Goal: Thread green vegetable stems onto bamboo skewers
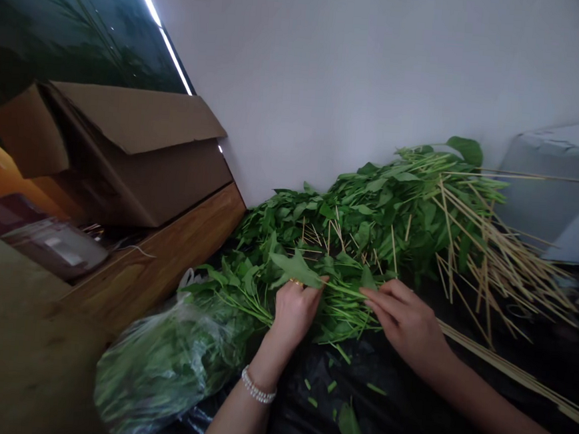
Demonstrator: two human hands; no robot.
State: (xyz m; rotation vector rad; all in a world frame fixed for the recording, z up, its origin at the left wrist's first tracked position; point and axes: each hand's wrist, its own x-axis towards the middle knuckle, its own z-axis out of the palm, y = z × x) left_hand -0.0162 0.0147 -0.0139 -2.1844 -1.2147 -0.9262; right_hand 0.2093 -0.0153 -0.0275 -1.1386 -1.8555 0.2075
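Note:
Near the centre, my left hand [296,311], with a ring and a beaded bracelet, is closed around green leafy stems [338,289]. To its right, my right hand [404,320] pinches the cut end of the same stems between thumb and fingers. Beneath and between both hands lie more leafy greens [344,315]. A clear plastic bag [172,361] full of greens sits at the lower left, beside my left forearm. Behind the hands stretches a long heap of leafy greens [371,197], with thin wooden sticks [506,261] piled at its right end.
An open cardboard box [147,179] stands on a wooden surface [166,261] at the left. A white box [552,191] is at the right by the wall. Long sticks [512,372] and cut stem bits [331,386] lie on black plastic [298,422].

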